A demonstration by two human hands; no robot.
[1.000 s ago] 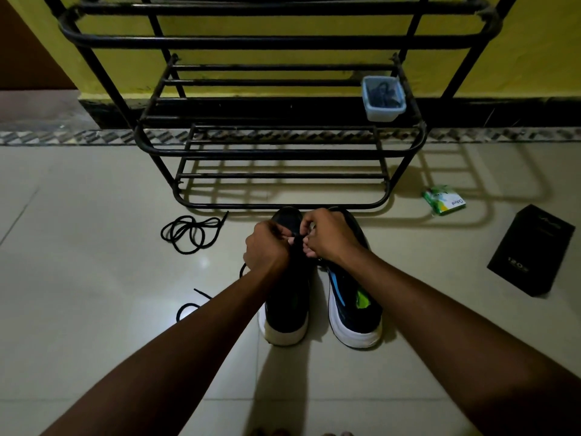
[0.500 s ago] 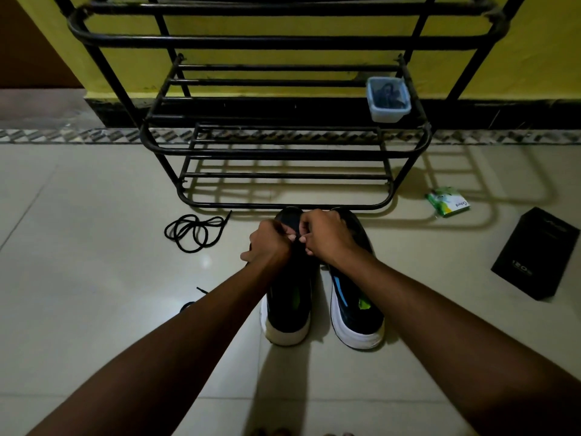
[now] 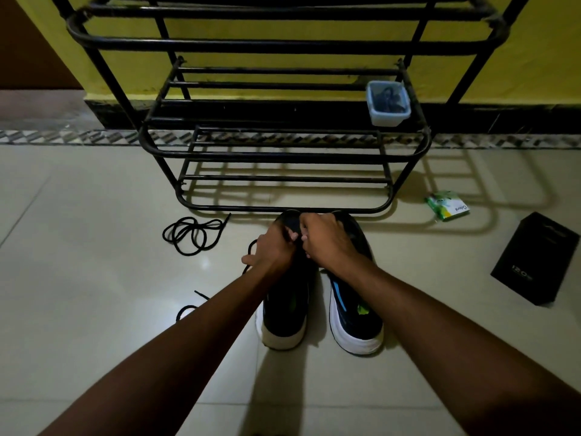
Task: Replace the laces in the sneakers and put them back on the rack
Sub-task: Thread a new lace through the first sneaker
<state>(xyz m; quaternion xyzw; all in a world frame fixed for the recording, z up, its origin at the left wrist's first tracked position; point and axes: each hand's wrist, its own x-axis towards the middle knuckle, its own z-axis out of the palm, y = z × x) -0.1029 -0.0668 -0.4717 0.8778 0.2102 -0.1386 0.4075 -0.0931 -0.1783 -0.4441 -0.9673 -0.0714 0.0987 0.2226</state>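
The left hand (image 3: 273, 250) and right hand (image 3: 327, 241) meet knuckle to knuckle over the forward part of the left sneaker (image 3: 284, 309), fingers of both curled tight. They appear to pinch the black lace (image 3: 186, 307) at the eyelets, though the fingertips hide the exact hold. The lace's slack loops out beside the left wrist and trails on the floor (image 3: 94, 278) behind that hand, kept out of the way while one end is worked. This looks like threading near the toe, so lacing of this shoe is probably at an early stage.

The right sneaker (image 3: 355, 313) stands just under the right forearm, touching nothing the hands hold. Both heels face the person, which puts the eyelet rows in easy reach.

A coiled lace (image 3: 192, 235) lies on the floor to the left of the left hand, well apart. It may be an old lace or the next one to fit.

Just beyond the fingertips stands the rack (image 3: 283, 155), close enough for the finished pair to slide in. A plastic tub (image 3: 388, 118) sits on it, beyond the right hand.
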